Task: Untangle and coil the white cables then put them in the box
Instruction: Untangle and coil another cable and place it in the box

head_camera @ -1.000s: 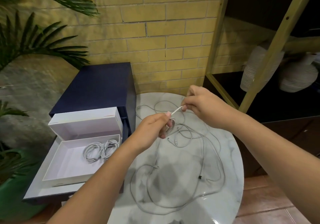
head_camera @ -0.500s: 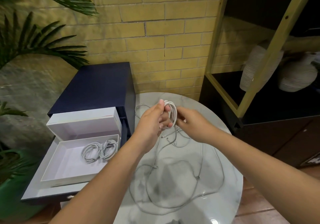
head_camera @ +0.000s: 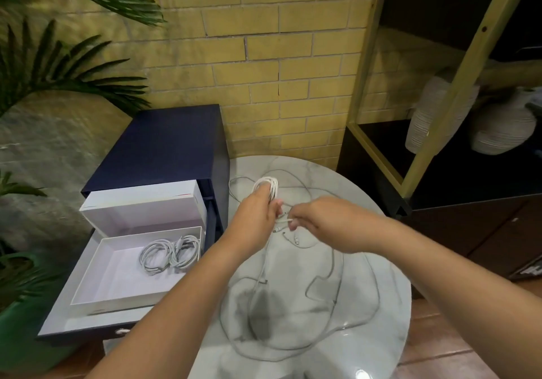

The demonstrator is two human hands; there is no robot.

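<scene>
Cable (head_camera: pixel 268 186), white, is wound in a small coil around the fingers of the left hand (head_camera: pixel 256 219). That hand is raised over the far part of the round marble table (head_camera: pixel 381 305), its back toward the camera and its fingers curled through the loops. The right hand (head_camera: pixel 325 224) reaches in just beside it, thumb and forefinger pinching a white strand near a plug. Loose cables (head_camera: pixel 334 273) sprawl across the tabletop below both forearms. To the left, the open white box (head_camera: pixel 88 299) sits in a pulled-out dark blue drawer (head_camera: pixel 55 320) and holds two coiled cables (head_camera: pixel 170 254) in its far right corner.
</scene>
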